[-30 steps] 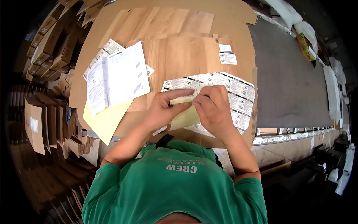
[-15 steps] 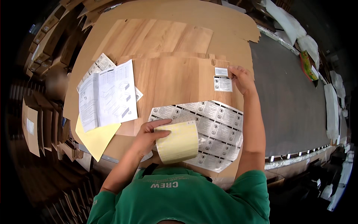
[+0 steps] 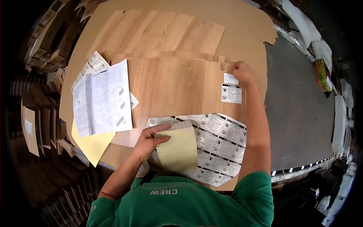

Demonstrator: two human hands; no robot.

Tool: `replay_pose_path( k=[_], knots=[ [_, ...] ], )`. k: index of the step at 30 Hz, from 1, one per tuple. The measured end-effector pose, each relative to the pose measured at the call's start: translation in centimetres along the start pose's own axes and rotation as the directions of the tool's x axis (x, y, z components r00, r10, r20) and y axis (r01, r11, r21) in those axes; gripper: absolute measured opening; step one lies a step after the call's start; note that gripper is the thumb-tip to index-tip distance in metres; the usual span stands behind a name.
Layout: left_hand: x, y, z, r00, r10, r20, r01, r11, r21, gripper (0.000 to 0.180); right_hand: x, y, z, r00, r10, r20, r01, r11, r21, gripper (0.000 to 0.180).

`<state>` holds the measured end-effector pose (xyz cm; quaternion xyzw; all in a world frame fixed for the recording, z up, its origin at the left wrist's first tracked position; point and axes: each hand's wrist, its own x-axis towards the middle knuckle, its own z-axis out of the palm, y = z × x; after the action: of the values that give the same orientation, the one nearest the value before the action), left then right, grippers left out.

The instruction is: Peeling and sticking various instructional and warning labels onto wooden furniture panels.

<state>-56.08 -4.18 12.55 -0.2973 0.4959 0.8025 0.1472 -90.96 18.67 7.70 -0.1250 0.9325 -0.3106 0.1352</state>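
Note:
My left hand [image 3: 146, 143] pinches a yellow sheet of small labels [image 3: 177, 151] between thumb and fingers, near my body. Beneath it lies a large sheet of black-and-white warning labels [image 3: 223, 142]. My right hand [image 3: 241, 72] is closed at the right end of a wood-grain panel [image 3: 174, 83]; whatever its fingertips hold, if anything, is hidden. Just below those fingers is a small white label [image 3: 230, 78] on the panel. A larger warning label [image 3: 231, 93] sits directly beneath that one.
A folded instruction sheet [image 3: 109, 100] overlaps more labels and yellow paper [image 3: 92, 145] at left. Another wood-grain panel [image 3: 162, 32] lies farther back on cardboard [image 3: 245, 22]. A dark grey surface [image 3: 298, 113] stretches along the right, bearing a green-and-red box [image 3: 323, 75]. Cartons [image 3: 47, 41] stand far left.
My right hand has curled its fingers and moved slightly up the panel, above the small label. The yellow sheet in my left hand looks flatter. The whole view has shifted a little.

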Motion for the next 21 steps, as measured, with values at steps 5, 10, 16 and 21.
replay_pose_path(
  k=[5,10,16,21],
  knots=[
    [1.3,-1.1,-0.2,0.999,0.035,-0.001,-0.034,0.986,0.161,0.039,0.2,1.3,0.4,0.999,0.034,0.023,-0.035,0.998,0.044,0.012],
    [2.0,-2.2,-1.0,0.999,-0.036,-0.034,0.042,0.979,0.197,0.039,-0.8,1.2,0.5,0.993,-0.013,-0.121,0.033,0.986,0.162,0.014],
    [2.4,-3.3,-0.9,0.996,0.076,-0.039,-0.068,0.981,0.184,0.040,-1.6,2.5,0.8,0.972,-0.017,-0.232,0.099,0.934,0.344,0.028],
    [2.7,-3.5,-1.6,0.997,0.072,0.001,-0.071,0.976,0.208,0.037,-2.6,3.2,0.6,0.905,-0.191,-0.379,0.247,0.964,0.103,0.045]
  ],
)
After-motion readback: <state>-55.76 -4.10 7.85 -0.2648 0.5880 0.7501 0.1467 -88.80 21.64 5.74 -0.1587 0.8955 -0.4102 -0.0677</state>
